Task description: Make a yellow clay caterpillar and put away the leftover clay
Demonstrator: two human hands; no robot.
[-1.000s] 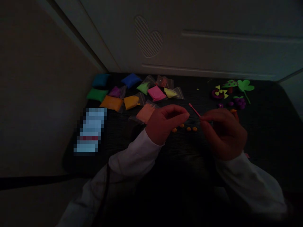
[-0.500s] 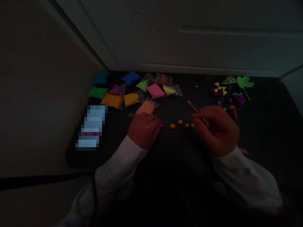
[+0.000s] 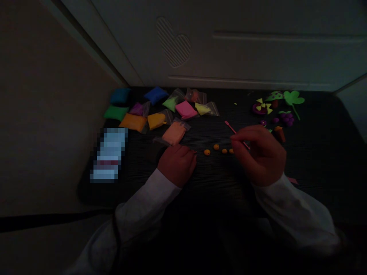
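My left hand [image 3: 177, 165] rests low over the dark tabletop with its fingers curled together. Something small shows at its fingertips, too dim to name. My right hand [image 3: 260, 156] is raised in a pinch, thumb against forefinger; whatever it may hold is too small to tell. Between the hands lie several small orange-yellow clay balls with dark marks, among them one ball [image 3: 207, 152] nearest the left hand. The right hand partly covers the ball [image 3: 231, 151] at the row's right end. Behind that hand a thin pink modelling tool [image 3: 230, 126] lies slanted, partly hidden.
Bags of coloured clay fill the back left, with a peach bag [image 3: 174, 133] just beyond my left hand. A lit phone [image 3: 109, 154], its screen blurred, lies at the left. Finished clay pieces stand back right: a green flower [image 3: 294, 98], purple grapes [image 3: 286, 119], a purple dish [image 3: 259, 109].
My left hand has drawn slightly toward me and right, uncovering more of the peach clay bag. My right hand keeps its pinch in nearly the same place. The view has shifted slightly.
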